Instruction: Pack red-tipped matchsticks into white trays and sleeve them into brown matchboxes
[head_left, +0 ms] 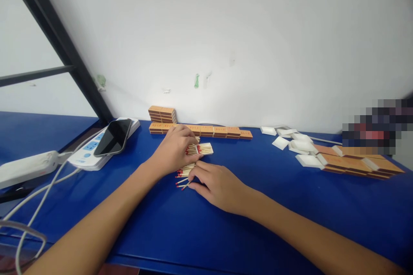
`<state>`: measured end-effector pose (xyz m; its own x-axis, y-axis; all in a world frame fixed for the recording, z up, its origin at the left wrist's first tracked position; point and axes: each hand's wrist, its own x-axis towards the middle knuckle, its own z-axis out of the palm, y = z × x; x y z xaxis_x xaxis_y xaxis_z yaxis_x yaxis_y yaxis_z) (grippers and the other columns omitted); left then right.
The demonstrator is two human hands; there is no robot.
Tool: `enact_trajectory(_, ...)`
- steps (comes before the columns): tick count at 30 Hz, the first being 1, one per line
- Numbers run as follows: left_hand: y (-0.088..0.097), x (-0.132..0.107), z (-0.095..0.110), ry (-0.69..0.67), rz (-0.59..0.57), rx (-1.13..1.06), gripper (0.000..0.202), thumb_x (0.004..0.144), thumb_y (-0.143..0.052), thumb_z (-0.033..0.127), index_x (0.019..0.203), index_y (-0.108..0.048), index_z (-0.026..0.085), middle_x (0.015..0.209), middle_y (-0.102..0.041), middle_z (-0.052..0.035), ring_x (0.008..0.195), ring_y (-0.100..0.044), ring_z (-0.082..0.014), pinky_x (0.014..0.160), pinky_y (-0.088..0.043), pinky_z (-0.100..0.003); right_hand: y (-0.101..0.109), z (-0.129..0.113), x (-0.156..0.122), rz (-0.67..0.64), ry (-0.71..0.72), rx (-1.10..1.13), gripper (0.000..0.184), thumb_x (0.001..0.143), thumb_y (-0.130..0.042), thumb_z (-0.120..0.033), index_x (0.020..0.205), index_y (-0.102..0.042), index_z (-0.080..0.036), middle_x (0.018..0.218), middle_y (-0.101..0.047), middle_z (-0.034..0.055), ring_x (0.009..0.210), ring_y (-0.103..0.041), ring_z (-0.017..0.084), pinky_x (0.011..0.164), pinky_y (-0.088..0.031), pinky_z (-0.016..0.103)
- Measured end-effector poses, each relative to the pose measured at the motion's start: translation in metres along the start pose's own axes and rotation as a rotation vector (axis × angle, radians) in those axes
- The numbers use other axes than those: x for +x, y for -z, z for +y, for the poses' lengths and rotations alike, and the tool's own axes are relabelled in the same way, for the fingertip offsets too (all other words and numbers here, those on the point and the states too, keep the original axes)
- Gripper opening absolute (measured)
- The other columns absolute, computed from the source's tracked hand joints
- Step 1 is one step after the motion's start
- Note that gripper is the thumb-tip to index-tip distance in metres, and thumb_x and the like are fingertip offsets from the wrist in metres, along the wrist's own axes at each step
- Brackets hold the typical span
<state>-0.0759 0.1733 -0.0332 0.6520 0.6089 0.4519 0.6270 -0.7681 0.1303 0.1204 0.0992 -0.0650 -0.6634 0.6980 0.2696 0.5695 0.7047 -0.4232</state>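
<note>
My left hand (174, 148) is curled around the left end of a small white matchbox tray (208, 149), its thumb along the near side. Red-tipped matches lie in this tray, partly under my fingers. Just in front, a loose pile of matches (183, 172) rests on the blue table, with a few sticks spread nearer to me. My right hand (222, 184) is at the right of that pile, thumb and forefinger pinched on matches (186, 185); how many they hold is unclear. Both hands partly hide the pile.
Behind my hands runs a row of orange matchboxes (219, 131), with a stack (162, 114) on its left end. At right lie white empty trays (301, 146) and more matchboxes (345, 163). A phone (114, 136) rests on a power strip (93, 161); white cables (53, 182) hang at left.
</note>
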Motion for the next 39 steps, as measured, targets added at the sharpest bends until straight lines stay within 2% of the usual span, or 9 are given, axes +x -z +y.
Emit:
enact_trajectory(4,0.0,0.0,0.001,0.008,-0.006,-0.005,0.024,0.089,-0.079,0.041,0.1,-0.077,0.02,0.104,-0.072,-0.0066,0.107,-0.057,-0.0274,0.096,-0.043,-0.044,0.001,0.0,0.0,-0.023,-0.004,-0.005,0.008,0.102,-0.061,-0.021,0.096,-0.065,-0.018,0.096,-0.07,0.0039,0.085,-0.064,0.017,0.074,-0.046,0.03)
enact_trajectory(11,0.003,0.001,0.004,0.012,-0.005,0.001,0.024,0.088,-0.08,0.04,0.1,-0.077,0.019,0.104,-0.072,-0.0074,0.109,-0.057,-0.0285,0.098,-0.044,-0.046,0.003,-0.003,-0.002,0.016,-0.062,0.055,0.005,0.1,-0.063,-0.018,0.095,-0.064,-0.018,0.1,-0.069,0.0039,0.084,-0.064,0.017,0.078,-0.047,0.031)
enact_trajectory(19,0.003,0.0,0.005,0.017,-0.007,-0.001,0.024,0.087,-0.081,0.038,0.1,-0.078,0.018,0.103,-0.071,-0.0073,0.108,-0.057,-0.0281,0.098,-0.044,-0.046,-0.005,-0.01,0.001,0.024,-0.103,0.032,0.006,0.097,-0.067,-0.021,0.096,-0.062,-0.018,0.1,-0.069,0.0045,0.079,-0.061,0.018,0.071,-0.042,0.031)
enact_trajectory(24,0.002,0.001,0.004,0.022,-0.014,-0.001,0.024,0.086,-0.082,0.039,0.098,-0.078,0.018,0.103,-0.072,-0.0077,0.108,-0.058,-0.0282,0.098,-0.044,-0.046,-0.003,-0.012,0.001,-0.066,-0.155,0.049,0.007,0.101,-0.062,-0.02,0.095,-0.063,-0.018,0.099,-0.07,0.0039,0.087,-0.065,0.019,0.077,-0.045,0.031)
enact_trajectory(27,0.002,0.0,0.003,0.015,-0.014,0.009,0.026,0.087,-0.081,0.04,0.099,-0.078,0.018,0.104,-0.072,-0.0075,0.109,-0.058,-0.0282,0.099,-0.044,-0.046,0.008,-0.008,-0.001,-0.088,-0.141,0.055,0.007,0.102,-0.061,-0.019,0.096,-0.063,-0.018,0.101,-0.07,0.0041,0.089,-0.065,0.018,0.079,-0.046,0.03)
enact_trajectory(29,0.002,0.0,0.002,0.008,-0.018,0.011,0.027,0.088,-0.081,0.04,0.1,-0.078,0.017,0.105,-0.072,-0.0076,0.109,-0.058,-0.0282,0.098,-0.043,-0.046,0.019,0.001,-0.004,-0.039,-0.116,0.054,0.009,0.103,-0.061,-0.019,0.095,-0.063,-0.019,0.099,-0.069,0.0033,0.085,-0.063,0.017,0.077,-0.045,0.029)
enact_trajectory(34,0.001,-0.001,0.006,-0.029,-0.042,-0.018,0.03,0.085,-0.084,0.04,0.103,-0.077,0.017,0.108,-0.071,-0.0082,0.111,-0.058,-0.0281,0.098,-0.044,-0.044,0.042,0.033,-0.007,0.244,-0.136,-0.013,0.01,0.104,-0.057,-0.021,0.095,-0.062,-0.019,0.091,-0.063,0.0023,0.073,-0.056,0.014,0.068,-0.04,0.028)
enact_trajectory(39,-0.002,-0.001,0.008,-0.045,-0.036,-0.079,0.029,0.086,-0.083,0.043,0.103,-0.077,0.02,0.106,-0.072,-0.0063,0.11,-0.059,-0.0263,0.097,-0.044,-0.043,0.04,0.047,-0.006,0.26,-0.134,-0.092,0.008,0.102,-0.058,-0.02,0.096,-0.064,-0.018,0.088,-0.061,0.0016,0.07,-0.053,0.014,0.066,-0.038,0.028)
